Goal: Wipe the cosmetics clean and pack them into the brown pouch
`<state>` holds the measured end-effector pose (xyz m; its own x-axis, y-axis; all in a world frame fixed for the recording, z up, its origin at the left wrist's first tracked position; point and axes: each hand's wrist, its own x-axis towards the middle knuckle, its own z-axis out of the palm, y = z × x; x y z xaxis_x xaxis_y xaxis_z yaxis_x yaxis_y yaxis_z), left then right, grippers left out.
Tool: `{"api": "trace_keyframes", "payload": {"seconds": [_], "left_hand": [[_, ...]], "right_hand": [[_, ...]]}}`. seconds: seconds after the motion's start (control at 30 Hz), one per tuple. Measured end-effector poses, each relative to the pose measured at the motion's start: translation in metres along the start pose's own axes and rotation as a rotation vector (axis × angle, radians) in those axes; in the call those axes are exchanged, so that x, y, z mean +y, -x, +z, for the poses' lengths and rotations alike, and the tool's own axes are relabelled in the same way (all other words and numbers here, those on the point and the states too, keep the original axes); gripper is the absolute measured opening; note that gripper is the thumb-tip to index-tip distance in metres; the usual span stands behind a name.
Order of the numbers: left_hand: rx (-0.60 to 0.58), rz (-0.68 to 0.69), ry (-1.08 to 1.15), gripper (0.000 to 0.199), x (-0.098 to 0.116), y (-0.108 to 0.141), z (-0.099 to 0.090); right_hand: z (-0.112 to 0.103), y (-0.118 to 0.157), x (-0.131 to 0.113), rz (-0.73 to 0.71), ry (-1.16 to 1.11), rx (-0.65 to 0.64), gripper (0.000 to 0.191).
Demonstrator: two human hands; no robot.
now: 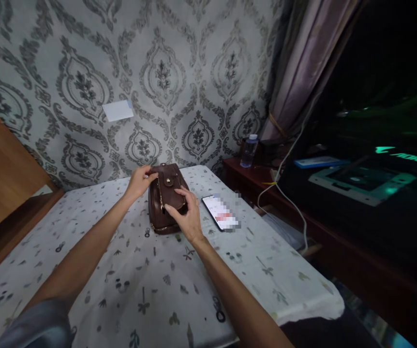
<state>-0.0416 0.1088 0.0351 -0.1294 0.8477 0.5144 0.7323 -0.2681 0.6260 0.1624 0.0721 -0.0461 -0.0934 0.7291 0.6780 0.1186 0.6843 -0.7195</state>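
Note:
A brown leather bag [172, 198] with gold zips and a round snap on a tab lies on a white printed cloth. My left hand [139, 183] grips its far left edge, thumb and fingers closed together at the top of the zip. My right hand [188, 217] is on the lower right of the front pocket, thumb near the zip's lower end and curled fingers on the pocket's right side. The zip pull is too small to make out clearly. Just right of the bag lies a phone [218, 212] with a lit, partly blurred screen.
The white printed cloth [139, 280] covers the bed-like surface. A wooden board [5, 169] stands at left, patterned wallpaper behind. On the right, a dark red desk [235, 171] holds a plastic bottle [249, 152]; a white cable [291, 193] hangs beside a dark monitor.

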Motion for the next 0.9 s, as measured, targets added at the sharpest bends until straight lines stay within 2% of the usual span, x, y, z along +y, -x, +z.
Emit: {"api": "trace_keyframes", "payload": {"seconds": [0.23,0.43,0.57,0.67,0.77,0.9], "left_hand": [[-0.065,0.003,0.018,0.024,0.007,0.012,-0.003],[-0.110,0.020,-0.058,0.013,0.019,-0.003,-0.005],[-0.154,0.047,-0.066,0.019,0.031,-0.024,0.012],[-0.192,0.030,-0.051,0.016,0.035,-0.036,0.030],[-0.180,-0.004,-0.033,0.017,0.036,-0.040,0.040],[-0.142,-0.037,0.013,0.020,0.037,-0.037,0.044]], "right_hand": [[0.003,0.001,0.002,-0.024,0.021,0.017,0.055],[0.006,0.003,0.002,-0.058,0.084,0.035,0.051],[0.007,0.003,0.003,-0.089,0.109,0.018,0.052],[0.005,0.002,0.003,-0.113,0.123,0.004,0.054],[0.004,0.002,0.003,-0.125,0.154,-0.008,0.056],[0.003,0.001,0.003,-0.138,0.178,0.004,0.057]]}}
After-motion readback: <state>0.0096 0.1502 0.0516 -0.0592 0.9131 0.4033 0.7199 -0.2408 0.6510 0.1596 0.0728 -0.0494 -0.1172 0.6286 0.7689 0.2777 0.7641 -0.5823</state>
